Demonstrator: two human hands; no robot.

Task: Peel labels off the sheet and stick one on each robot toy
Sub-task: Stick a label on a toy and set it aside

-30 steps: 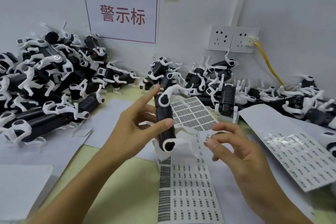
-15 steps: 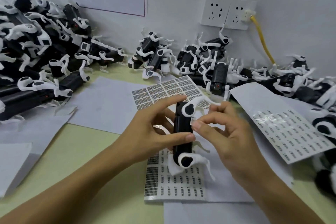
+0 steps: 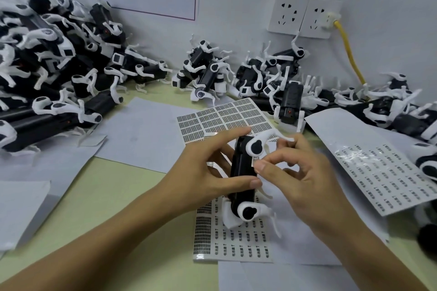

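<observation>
While our left hand (image 3: 208, 172) grips the toy (image 3: 242, 172) upright above the sheet (image 3: 236, 243), our right hand (image 3: 305, 179) pinches what seems a label (image 3: 255, 163) against its side; we should press flat, rubbing outward.

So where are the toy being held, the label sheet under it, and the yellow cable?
robot toy (image 3: 241, 168), head view, its black body.
label sheet (image 3: 236, 243), head view, its printed lower part.
yellow cable (image 3: 350, 54), head view, mid-length below the socket.
</observation>
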